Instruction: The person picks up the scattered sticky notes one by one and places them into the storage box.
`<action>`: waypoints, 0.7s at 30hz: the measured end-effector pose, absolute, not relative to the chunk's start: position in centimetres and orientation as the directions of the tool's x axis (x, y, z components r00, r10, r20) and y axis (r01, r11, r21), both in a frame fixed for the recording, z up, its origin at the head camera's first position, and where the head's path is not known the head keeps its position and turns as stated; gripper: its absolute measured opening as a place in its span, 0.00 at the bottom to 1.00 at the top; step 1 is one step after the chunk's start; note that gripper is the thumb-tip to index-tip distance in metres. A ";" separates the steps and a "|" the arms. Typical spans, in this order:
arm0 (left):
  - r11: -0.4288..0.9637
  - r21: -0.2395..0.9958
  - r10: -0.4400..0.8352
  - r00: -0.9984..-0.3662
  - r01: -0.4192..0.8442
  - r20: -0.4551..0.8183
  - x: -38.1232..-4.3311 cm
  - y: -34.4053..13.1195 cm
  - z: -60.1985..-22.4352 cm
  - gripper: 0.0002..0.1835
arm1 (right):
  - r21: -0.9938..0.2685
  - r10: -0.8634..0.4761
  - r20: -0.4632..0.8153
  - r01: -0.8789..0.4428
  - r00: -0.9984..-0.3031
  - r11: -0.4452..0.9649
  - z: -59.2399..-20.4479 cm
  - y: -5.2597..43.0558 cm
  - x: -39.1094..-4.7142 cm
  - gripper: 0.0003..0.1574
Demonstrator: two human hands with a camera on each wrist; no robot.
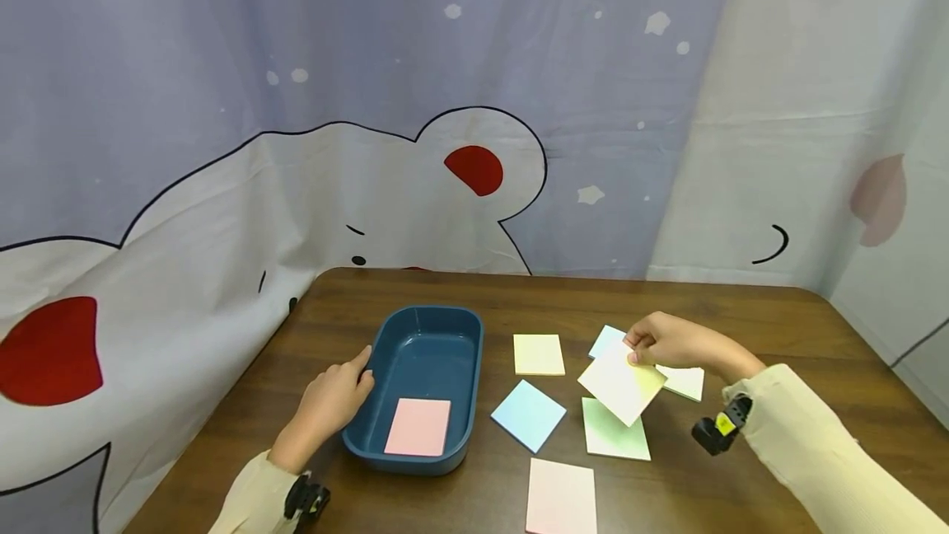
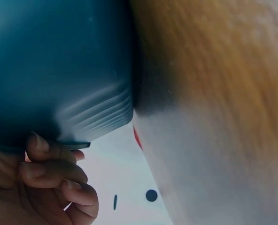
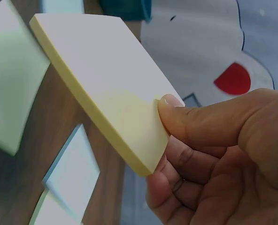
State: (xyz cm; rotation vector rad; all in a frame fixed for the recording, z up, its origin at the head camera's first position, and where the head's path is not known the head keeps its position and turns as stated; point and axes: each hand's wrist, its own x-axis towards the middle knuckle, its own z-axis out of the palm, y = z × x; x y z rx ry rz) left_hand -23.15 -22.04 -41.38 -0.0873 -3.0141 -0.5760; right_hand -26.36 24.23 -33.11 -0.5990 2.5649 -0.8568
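Observation:
My right hand (image 1: 675,344) pinches a yellow sticky note pad (image 3: 106,79) by one corner, thumb on its face and fingers behind. The pad hangs tilted above a green pad (image 1: 617,435). At the left, my left hand (image 1: 329,398) holds the side rim of a blue plastic tub (image 1: 474,402); in the left wrist view its curled fingers (image 2: 59,173) lie against the rim's underside. A pink pad (image 1: 418,427) lies flat inside the tub's near end.
Between tub and right hand lie a yellow pad (image 1: 539,354), a light blue pad (image 1: 529,416) and a pale pink pad (image 1: 561,497). Another blue pad (image 1: 606,339) and a pale green pad (image 1: 685,381) are partly hidden behind the right hand. A patterned curtain (image 1: 371,188) hangs behind the wooden table (image 1: 712,484).

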 end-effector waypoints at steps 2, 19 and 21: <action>0.928 0.367 0.042 -0.996 0.068 0.078 -23.2 -22.0 -41.5 0.29 | -0.645 -0.500 -0.204 -0.269 -0.842 0.716 -32.8 23.0 -26.7 0.13; 0.929 0.366 0.028 -0.997 0.052 0.071 -23.2 -21.9 -41.4 0.29 | -0.611 -0.568 -0.145 -0.379 -0.810 0.695 -30.1 14.1 -29.2 0.07; 0.929 0.368 0.026 -0.997 0.050 0.069 -23.2 -21.9 -41.4 0.29 | -0.614 -0.579 -0.143 -0.387 -0.803 0.688 -29.9 13.2 -29.2 0.07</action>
